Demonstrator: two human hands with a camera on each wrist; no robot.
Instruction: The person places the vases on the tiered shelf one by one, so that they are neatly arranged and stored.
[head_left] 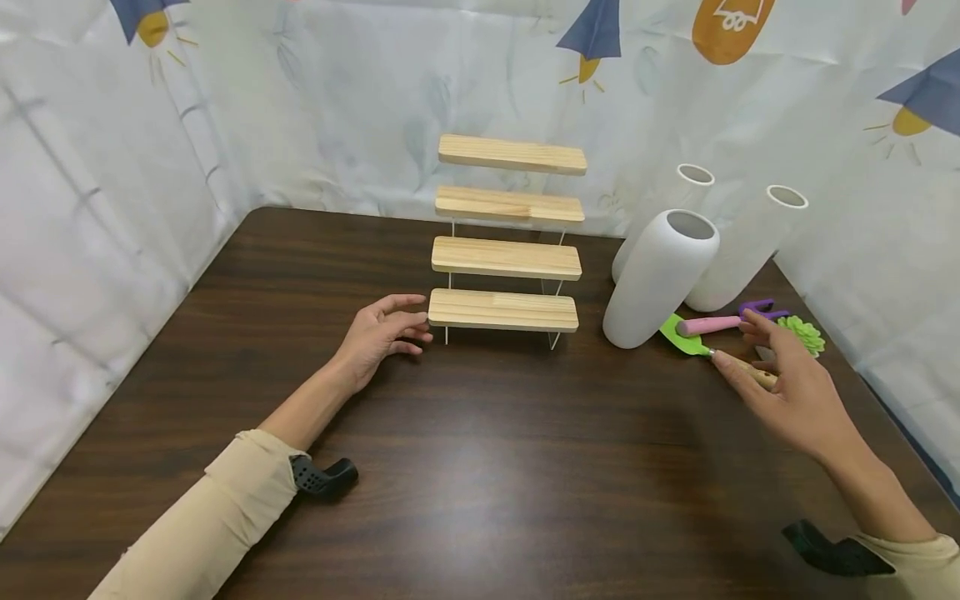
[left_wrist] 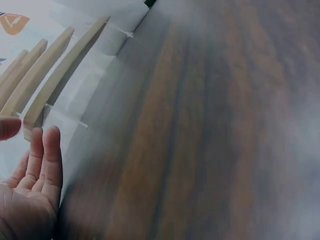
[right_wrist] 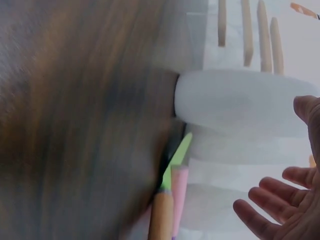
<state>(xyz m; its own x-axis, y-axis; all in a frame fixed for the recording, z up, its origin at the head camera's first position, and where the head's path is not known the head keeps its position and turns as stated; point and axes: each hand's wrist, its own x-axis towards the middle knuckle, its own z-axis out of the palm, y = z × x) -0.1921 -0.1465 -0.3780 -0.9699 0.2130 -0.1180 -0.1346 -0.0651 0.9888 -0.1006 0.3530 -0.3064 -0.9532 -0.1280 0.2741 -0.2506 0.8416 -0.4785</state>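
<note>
A four-tier wooden display stand (head_left: pixel 504 310) with clear supports stands at the back middle. My left hand (head_left: pixel 378 337) is at the left end of its lowest board, fingers loosely extended; whether they touch it I cannot tell. At the right, my right hand (head_left: pixel 797 390) hovers with spread fingers over a green trowel (head_left: pixel 682 336) with a wooden handle, and holds nothing. A pink-handled hand rake (head_left: pixel 714 324) with purple prongs lies across the trowel. Partly behind the right hand sits a green artificial succulent (head_left: pixel 802 332). In the right wrist view the fingers (right_wrist: pixel 272 202) are apart from the tools.
Three tall white vases stand right of the stand: a front vase (head_left: pixel 656 279), a right vase (head_left: pixel 750 246) and a rear vase (head_left: pixel 686 187). Patterned white curtains (head_left: pixel 360 108) enclose the dark wooden table (head_left: pixel 480 467) at the back and sides.
</note>
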